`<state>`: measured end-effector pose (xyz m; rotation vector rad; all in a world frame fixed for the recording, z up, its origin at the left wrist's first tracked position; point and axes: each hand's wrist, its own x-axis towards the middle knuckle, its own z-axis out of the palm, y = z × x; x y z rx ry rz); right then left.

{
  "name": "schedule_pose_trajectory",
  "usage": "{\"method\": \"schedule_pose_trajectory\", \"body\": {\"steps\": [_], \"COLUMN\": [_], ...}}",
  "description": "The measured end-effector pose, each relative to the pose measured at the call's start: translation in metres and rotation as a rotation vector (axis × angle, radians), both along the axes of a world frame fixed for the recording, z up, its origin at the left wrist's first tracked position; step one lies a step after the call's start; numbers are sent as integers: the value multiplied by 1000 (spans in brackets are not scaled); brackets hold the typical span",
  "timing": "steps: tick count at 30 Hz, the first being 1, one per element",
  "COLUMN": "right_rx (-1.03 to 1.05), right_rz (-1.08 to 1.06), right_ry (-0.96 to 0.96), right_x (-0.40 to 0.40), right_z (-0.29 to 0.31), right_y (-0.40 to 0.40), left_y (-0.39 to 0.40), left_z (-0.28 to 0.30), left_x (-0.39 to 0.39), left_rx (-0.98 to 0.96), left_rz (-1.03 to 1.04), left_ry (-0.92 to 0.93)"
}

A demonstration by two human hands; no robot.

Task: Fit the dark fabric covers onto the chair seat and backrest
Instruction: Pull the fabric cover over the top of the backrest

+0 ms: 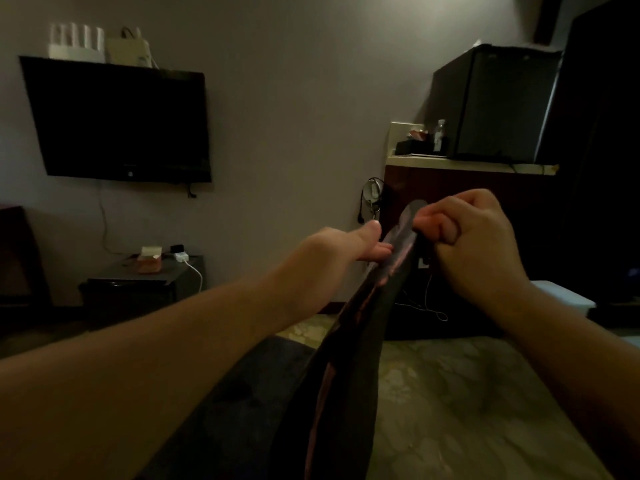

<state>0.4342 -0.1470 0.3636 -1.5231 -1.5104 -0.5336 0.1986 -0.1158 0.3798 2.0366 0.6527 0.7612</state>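
— Where are we holding the dark fabric cover (353,341)?
— Raised over the bed (467,393) — right hand (464,237) gripping its top edge, left hand (349,244) reaching, fingers straight.
— Handling?
— Soft, limp, probably light; we're taking the hem.

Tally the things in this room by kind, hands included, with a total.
Hands: 2, left hand and right hand
Dark fabric cover: 1
Wall television: 1
Mini fridge: 1
Clear bottle: 1
Total: 6
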Motion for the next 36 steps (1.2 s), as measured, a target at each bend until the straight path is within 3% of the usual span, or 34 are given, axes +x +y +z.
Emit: {"method": "schedule_pose_trajectory", "body": {"steps": [6,12,17,23,28,34,36], "right_rx": [59,-12,128,74,166,109,111], "right_rz": [160,32,224,60,186,103,99], "right_ry": [-119,-15,-95,-13,-74,-42,-116], "right_x": [-14,2,-20,4,-7,11,6], "right_z": [-17,-3,-31,-14,-51,-20,-34], "right_y": [-39,-19,-57,-25,-57,-37,-38], "left_y": [4,8,13,16,19,20,23], "left_z": [-2,-5,-11,-6,-10,-10,-7], "left_x": [22,42,50,68,77,86,89], "left_rx": [-60,-38,-45,21,-17,50,31], "left_rz": [-82,-51,-58,13,33,38,30], "left_ry": [-42,-73,-111,-66,-84,-58,-44]}}
